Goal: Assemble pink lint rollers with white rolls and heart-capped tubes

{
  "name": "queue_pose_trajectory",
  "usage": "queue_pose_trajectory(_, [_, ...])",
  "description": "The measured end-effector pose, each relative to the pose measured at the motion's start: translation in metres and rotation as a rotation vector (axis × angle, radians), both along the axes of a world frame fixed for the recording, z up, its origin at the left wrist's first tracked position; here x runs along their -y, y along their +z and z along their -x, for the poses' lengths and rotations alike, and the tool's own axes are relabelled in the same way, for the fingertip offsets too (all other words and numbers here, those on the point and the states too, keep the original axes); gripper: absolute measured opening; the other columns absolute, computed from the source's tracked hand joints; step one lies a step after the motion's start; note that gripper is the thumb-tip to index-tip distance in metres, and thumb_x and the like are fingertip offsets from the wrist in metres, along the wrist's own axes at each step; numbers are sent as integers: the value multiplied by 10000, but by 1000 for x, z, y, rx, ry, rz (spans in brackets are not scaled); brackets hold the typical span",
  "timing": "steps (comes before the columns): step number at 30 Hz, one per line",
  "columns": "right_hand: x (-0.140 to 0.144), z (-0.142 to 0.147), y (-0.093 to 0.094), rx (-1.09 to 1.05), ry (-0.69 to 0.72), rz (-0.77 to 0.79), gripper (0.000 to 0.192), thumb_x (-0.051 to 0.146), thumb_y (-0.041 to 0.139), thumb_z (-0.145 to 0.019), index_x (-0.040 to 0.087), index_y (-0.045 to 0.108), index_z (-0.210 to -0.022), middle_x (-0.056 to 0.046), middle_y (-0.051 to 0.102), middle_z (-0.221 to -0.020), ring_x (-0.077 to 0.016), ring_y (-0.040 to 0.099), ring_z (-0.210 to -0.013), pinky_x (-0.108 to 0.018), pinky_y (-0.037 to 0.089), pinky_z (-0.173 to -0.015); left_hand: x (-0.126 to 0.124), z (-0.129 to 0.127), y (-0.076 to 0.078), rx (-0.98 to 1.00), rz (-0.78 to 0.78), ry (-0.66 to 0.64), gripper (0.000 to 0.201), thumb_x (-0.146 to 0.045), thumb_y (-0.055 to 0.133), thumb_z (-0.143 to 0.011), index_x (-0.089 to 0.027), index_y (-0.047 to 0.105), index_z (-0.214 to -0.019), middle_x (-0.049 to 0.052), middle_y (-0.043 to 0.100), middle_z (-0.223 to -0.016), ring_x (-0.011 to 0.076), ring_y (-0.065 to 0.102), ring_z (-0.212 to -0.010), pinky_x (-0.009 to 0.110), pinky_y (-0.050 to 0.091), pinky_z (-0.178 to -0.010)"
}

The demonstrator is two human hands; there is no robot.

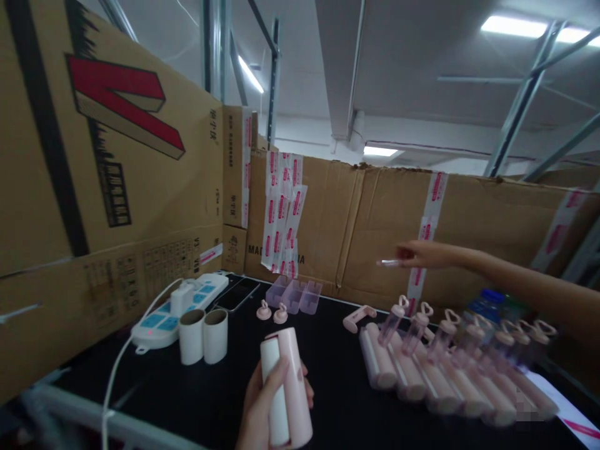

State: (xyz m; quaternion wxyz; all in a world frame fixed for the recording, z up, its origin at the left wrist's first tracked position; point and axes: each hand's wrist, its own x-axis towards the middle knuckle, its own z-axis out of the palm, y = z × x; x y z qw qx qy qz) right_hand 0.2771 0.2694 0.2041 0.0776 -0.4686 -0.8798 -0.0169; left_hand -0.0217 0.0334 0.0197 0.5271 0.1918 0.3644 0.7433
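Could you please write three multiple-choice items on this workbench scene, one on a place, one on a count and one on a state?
1. Where do the cardboard tubes stand?
A. Beside the power strip
B. On the row of lint rollers
C. Inside the clear pink trays

2. How many cardboard tubes stand upright together?
A. One
B. Two
C. Four

3. What is the left hand doing?
A. Lying flat on the black tabletop
B. Gripping a pink lint roller
C. Pressing a switch on the strip

Answers:
1. A, the tubes stand right next to the white and blue strip.
2. B, two tubes stand side by side.
3. B, the fingers wrap the roller and hold it above the tabletop, while the right hand reaches toward the cardboard wall with a thin clear piece.
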Motion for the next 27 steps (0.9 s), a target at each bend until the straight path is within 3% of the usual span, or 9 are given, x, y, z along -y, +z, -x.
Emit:
queue_pose_trajectory(3, [40, -10, 21, -118, 39, -134, 507, 510, 388, -1051, 92, 663, -1130, -103, 715, -957, -193, 666, -876, -306, 466, -773, 4, 1, 1, 23, -23, -16, 408, -446, 859, -706, -138, 648, -872, 18, 679, -666, 147, 613, -499, 246, 496, -465])
queue_pose_trajectory(5, [87, -6, 13, -307, 115, -194, 417, 540, 518, -1011, 171, 678, -1121, -75, 733, -943, -204, 667, -815, -304, 477, -713, 5, 1, 2, 28, -31, -39, 408, -450, 858, -709, -140, 646, -868, 14, 677, -667, 146, 613, -496, 246, 493, -459])
queue_pose_trajectory(8, [164, 19, -30, -424, 166, -63, 338, 497, 542, -1020, 223, 695, -1144, -67, 751, -998, -212, 688, -854, -296, 523, -719, 3, -1, 5, 2, -38, -93, 400, -464, 853, -715, -141, 642, -819, 35, 699, -693, 149, 622, -504, 249, 498, -462])
queue_pose_trajectory(11, [212, 50, -77, -446, 164, 43, 332, 496, 531, -1027, 271, 703, -1199, -65, 752, -1133, -215, 711, -935, -267, 546, -696, 1, -2, 8, -44, -41, -131, 425, -489, 870, -689, -141, 644, -778, 63, 728, -730, 173, 659, -544, 272, 541, -505])
queue_pose_trajectory(15, [226, 74, -104, -539, 137, 83, 389, 544, 496, -1026, 259, 726, -1155, -81, 767, -1089, -225, 727, -900, -263, 548, -638, 0, 1, 9, -129, -35, -196, 463, -535, 856, -701, -129, 684, -839, 83, 745, -723, 203, 695, -590, 297, 584, -568])
queue_pose_trajectory(21, [226, 88, -104, -613, 137, 125, 425, 568, 481, -1023, 244, 739, -1119, -93, 770, -1078, -197, 705, -779, -258, 518, -594, 3, 13, 13, -229, 6, -266, 564, -619, 825, -705, -108, 717, -919, 117, 756, -685, 231, 719, -591, 298, 591, -586])
queue_pose_trajectory(27, [231, 98, -107, -632, 88, 201, 414, 583, 521, -997, 259, 754, -1110, -76, 772, -1044, -202, 694, -802, -261, 504, -618, 10, 17, 21, -283, 15, -234, 551, -619, 814, -715, -123, 705, -932, 105, 754, -672, 230, 717, -578, 301, 593, -574])
